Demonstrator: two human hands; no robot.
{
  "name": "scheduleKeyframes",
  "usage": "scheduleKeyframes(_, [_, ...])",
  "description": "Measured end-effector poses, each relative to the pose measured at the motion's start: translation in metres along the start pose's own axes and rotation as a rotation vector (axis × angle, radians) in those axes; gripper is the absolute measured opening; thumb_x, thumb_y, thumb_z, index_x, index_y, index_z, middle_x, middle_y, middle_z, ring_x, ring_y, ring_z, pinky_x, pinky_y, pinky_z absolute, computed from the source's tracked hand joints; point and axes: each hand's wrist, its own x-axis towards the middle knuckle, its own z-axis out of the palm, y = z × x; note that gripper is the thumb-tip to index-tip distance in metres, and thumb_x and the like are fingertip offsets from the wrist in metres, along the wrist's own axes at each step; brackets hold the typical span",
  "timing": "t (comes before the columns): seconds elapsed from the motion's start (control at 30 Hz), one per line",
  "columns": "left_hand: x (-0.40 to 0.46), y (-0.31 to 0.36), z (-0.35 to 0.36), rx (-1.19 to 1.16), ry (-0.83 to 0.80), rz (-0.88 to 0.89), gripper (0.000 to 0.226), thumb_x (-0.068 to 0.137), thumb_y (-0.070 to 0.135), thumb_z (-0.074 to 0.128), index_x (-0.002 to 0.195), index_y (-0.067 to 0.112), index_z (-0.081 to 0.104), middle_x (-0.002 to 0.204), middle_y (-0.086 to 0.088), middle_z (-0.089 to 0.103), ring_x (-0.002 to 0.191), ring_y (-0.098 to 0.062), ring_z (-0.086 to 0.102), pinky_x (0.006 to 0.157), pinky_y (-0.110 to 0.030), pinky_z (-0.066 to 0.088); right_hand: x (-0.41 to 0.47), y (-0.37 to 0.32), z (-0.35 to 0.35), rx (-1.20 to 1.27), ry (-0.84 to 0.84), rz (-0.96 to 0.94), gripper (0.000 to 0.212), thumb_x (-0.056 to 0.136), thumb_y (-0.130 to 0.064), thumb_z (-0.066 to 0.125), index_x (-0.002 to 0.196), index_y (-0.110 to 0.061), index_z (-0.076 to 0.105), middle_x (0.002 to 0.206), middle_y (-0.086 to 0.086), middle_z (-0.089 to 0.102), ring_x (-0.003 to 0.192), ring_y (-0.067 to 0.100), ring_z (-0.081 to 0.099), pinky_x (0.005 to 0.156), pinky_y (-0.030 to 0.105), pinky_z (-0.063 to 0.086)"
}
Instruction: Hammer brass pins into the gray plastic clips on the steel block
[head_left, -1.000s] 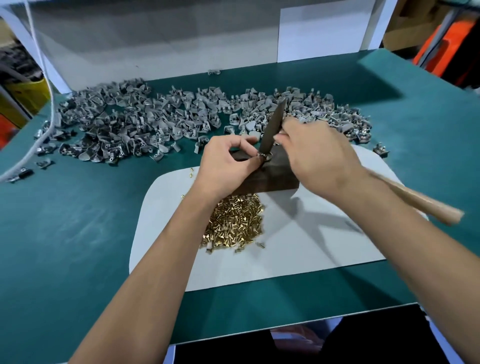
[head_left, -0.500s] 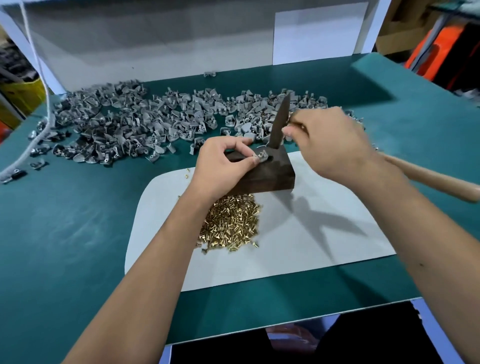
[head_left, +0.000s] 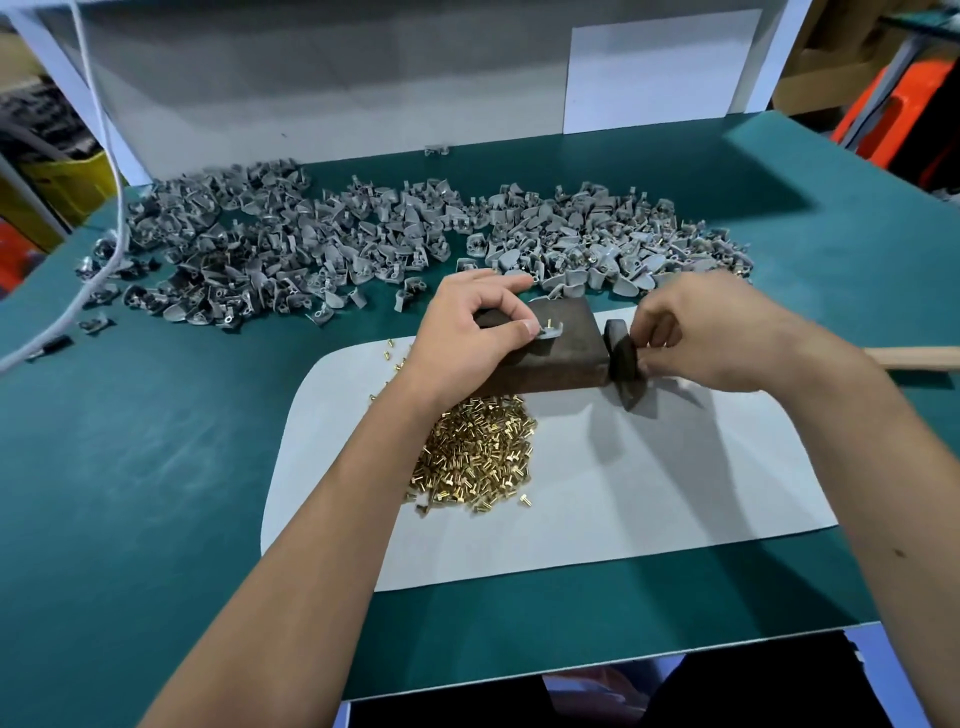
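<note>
The head view looks down on a green table with a white mat in the centre of the frame.

The left hand comes in from the lower left, its forearm going diagonally up to the middle. The fingers are curled, and the thumb and index finger pinch a gray clip on top of the steel block. A brass pin stands up from this clip. The block rests on the upper part of the mat, in the centre of the frame.

The right hand comes in from the lower right. Its fingers are curled around the hammer close to the head. The dark head is low, just beside the right end of the block, near the mat. The wooden handle goes out to the right edge of the frame.

A heap of brass pins lies on the mat just below the block, partly behind the left forearm. A wide pile of gray clips spreads across the table in the upper half, above both hands. A white cable hangs at the upper left.

No readable writing or label is visible.
</note>
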Motion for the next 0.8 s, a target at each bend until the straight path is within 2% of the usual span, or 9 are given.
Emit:
scheduleKeyframes(0.1, [0.0,0.0,0.0,-0.012,0.0,-0.003,0.011,0.086,0.004,0.076,0.081,0.013,0.076,0.132,0.005,0.068,0.141,-0.012,0.04,0.12,-0.033,0.024,0.004,-0.01,-0.001,0.03,0.158,-0.056,0.011,0.084,-0.021,0.076,0.086,-0.03,0.07,0.079,-0.012,0.066,0.083,0.02,0.065,0.081,0.037,0.056])
scheduleKeyframes(0.17, [0.0,-0.001,0.0,-0.021,-0.001,0.002,0.013,0.085,0.003,0.076,0.08,0.015,0.076,0.132,0.004,0.068,0.141,-0.013,0.04,0.121,-0.035,0.024,0.005,-0.024,0.001,0.054,0.248,-0.188,0.011,0.087,-0.023,0.072,0.097,-0.028,0.072,0.085,-0.01,0.065,0.088,0.019,0.063,0.084,0.036,0.053])
scheduleKeyframes(0.27, [0.001,0.0,0.0,-0.038,0.01,0.006,0.012,0.085,0.001,0.075,0.08,0.011,0.076,0.131,0.001,0.069,0.141,-0.015,0.043,0.121,-0.04,0.025,0.007,-0.042,0.006,0.064,0.182,-0.37,0.023,0.087,-0.036,0.076,0.108,-0.028,0.073,0.097,-0.004,0.064,0.095,0.019,0.057,0.085,0.038,0.048])
scheduleKeyframes(0.37, [0.001,0.0,-0.002,-0.054,0.008,0.021,0.014,0.085,0.0,0.074,0.079,0.013,0.076,0.13,-0.002,0.069,0.135,-0.016,0.051,0.12,-0.044,0.031,0.013,-0.045,0.01,0.072,0.224,-0.428,0.022,0.087,-0.036,0.077,0.106,-0.024,0.076,0.093,-0.002,0.06,0.095,0.022,0.056,0.084,0.04,0.047])
scheduleKeyframes(0.47, [0.002,-0.001,-0.005,-0.095,0.04,0.002,0.014,0.089,0.006,0.074,0.078,0.016,0.077,0.126,-0.002,0.071,0.122,-0.011,0.063,0.115,-0.044,0.041,0.018,-0.045,0.009,0.089,0.255,-0.471,0.02,0.09,-0.041,0.073,0.092,-0.022,0.073,0.085,-0.002,0.06,0.087,0.023,0.056,0.078,0.04,0.047])
scheduleKeyframes(0.57, [0.009,-0.008,-0.014,-0.044,0.237,-0.068,0.013,0.091,0.017,0.073,0.08,0.015,0.078,0.116,0.004,0.075,0.111,-0.008,0.068,0.109,-0.041,0.048,0.027,-0.04,0.006,0.062,0.288,-0.404,0.037,0.09,-0.055,0.064,0.078,-0.02,0.066,0.079,-0.001,0.062,0.079,0.024,0.057,0.075,0.042,0.051])
scheduleKeyframes(0.67, [0.014,-0.019,-0.034,0.184,0.429,-0.127,0.015,0.091,0.022,0.07,0.078,0.026,0.074,0.097,0.014,0.072,0.091,-0.005,0.067,0.099,-0.032,0.053,0.04,-0.03,0.001,0.037,0.294,-0.268,0.043,0.088,-0.058,0.067,0.071,-0.019,0.061,0.07,-0.003,0.062,0.072,0.024,0.057,0.071,0.042,0.053])
scheduleKeyframes(0.73, [0.015,-0.029,-0.046,0.304,0.457,-0.152,0.012,0.091,0.021,0.067,0.086,0.027,0.075,0.087,0.013,0.067,0.071,0.002,0.057,0.1,-0.032,0.051,0.05,-0.025,-0.003,0.017,0.304,-0.169,0.049,0.086,-0.059,0.07,0.065,-0.017,0.059,0.064,0.0,0.062,0.067,0.026,0.058,0.067,0.037,0.052])
scheduleKeyframes(0.8, [0.016,-0.037,-0.053,0.358,0.378,-0.15,0.017,0.093,0.017,0.064,0.101,0.024,0.077,0.099,0.006,0.071,0.081,-0.004,0.061,0.109,-0.042,0.046,0.061,-0.023,-0.006,-0.007,0.308,-0.072,0.054,0.083,-0.062,0.073,0.059,-0.015,0.057,0.059,0.002,0.06,0.063,0.026,0.058,0.062,0.032,0.044])
